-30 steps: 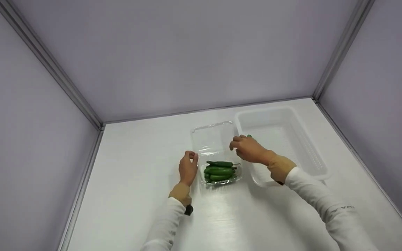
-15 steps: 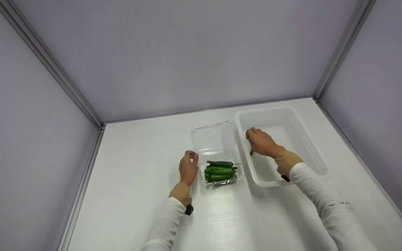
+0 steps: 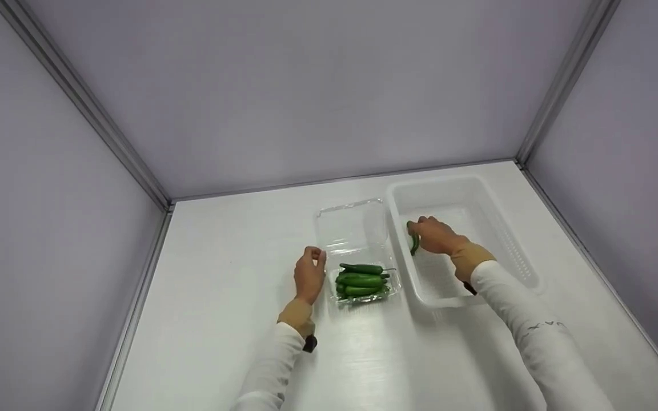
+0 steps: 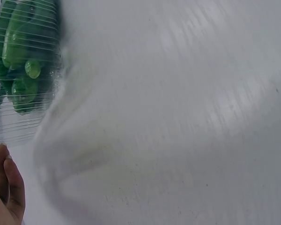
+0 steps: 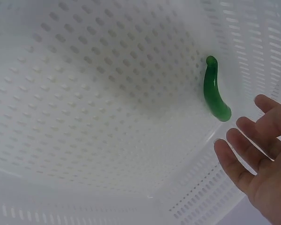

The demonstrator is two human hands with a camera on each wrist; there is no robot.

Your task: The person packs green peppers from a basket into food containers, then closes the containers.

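Pepper (image 5: 216,93) lies loose in the white basket (image 3: 512,245), right hand (image 3: 436,235) spread beside it; several peppers (image 3: 360,278) remain in the clear box (image 3: 363,297), which the left hand (image 3: 308,274) pinches.

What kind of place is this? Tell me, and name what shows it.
Probably a staged recording booth, not a kitchen: plain pale walls joined by metal corner rails enclose a bare white table holding only a clear clamshell of green peppers and a white perforated basket.
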